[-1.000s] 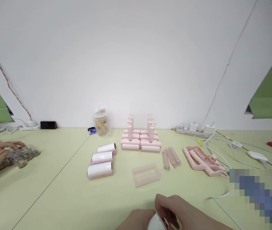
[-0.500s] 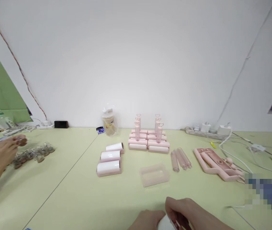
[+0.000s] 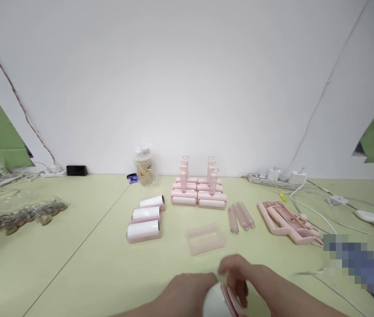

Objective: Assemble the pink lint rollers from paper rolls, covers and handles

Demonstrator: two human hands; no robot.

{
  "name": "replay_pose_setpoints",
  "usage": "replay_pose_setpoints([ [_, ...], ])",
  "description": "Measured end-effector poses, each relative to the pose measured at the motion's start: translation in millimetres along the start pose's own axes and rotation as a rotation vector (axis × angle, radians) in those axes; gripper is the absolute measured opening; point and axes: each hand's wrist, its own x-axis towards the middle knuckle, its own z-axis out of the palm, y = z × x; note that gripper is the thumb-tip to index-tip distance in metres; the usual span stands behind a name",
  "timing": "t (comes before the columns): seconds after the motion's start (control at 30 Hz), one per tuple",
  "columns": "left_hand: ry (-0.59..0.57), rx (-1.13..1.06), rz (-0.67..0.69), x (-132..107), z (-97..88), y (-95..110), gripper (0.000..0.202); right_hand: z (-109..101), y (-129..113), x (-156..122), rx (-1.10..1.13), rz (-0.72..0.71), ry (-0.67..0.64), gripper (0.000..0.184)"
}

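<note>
White, pink-edged roll (image 3: 214,304), left hand (image 3: 192,288) holding it — right hand (image 3: 250,278) curled alongside (grip unclear), pale pink tray (image 3: 208,248) beyond.

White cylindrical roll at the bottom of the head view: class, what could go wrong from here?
The roll might slip: it looks smooth and curved between the left hand and right hand. Three translucent pink tubes lie on their sides and could roll if bumped. A thin white cable lies beside the right forearm and might snag it.
</note>
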Motion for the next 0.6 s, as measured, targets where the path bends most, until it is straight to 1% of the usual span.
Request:
replay_pose_setpoints([
  [0.07,0.059,0.026,0.006,-3,-5.9,9,0.032,-5,0,3,0.089,0.054,0.005,0.037],
  [0.1,0.089,0.032,-0.003,-4,-6.8,12,0.035,-6,1,5,0.114,0.083,0.009,0.037],
  [0.17,0.125,0.014,-0.04,-5,-5.5,14,0.039,-8,4,8,0.127,0.136,0.004,0.026],
  [0.2,0.124,-0.011,-0.061,-5,-3.9,13,0.039,-8,6,10,0.116,0.157,-0.006,0.021],
  [0.3,0.066,-0.066,-0.092,-4,0.8,1,0.038,-8,13,12,0.045,0.202,-0.086,0.019],
  [0.37,0.021,-0.035,-0.081,-1,1.8,-7,0.033,-9,15,13,0.014,0.228,-0.147,0.015],
  [0.43,-0.038,0.025,-0.084,3,1.6,-11,0.029,-8,16,13,-0.012,0.248,-0.188,0.014],
  [0.53,-0.11,0.153,-0.173,8,2.6,-6,0.029,-4,16,13,-0.04,0.277,-0.221,0.017],
  [0.6,-0.131,0.226,-0.252,10,5.6,-1,0.03,2,14,12,-0.045,0.288,-0.217,0.016],
])
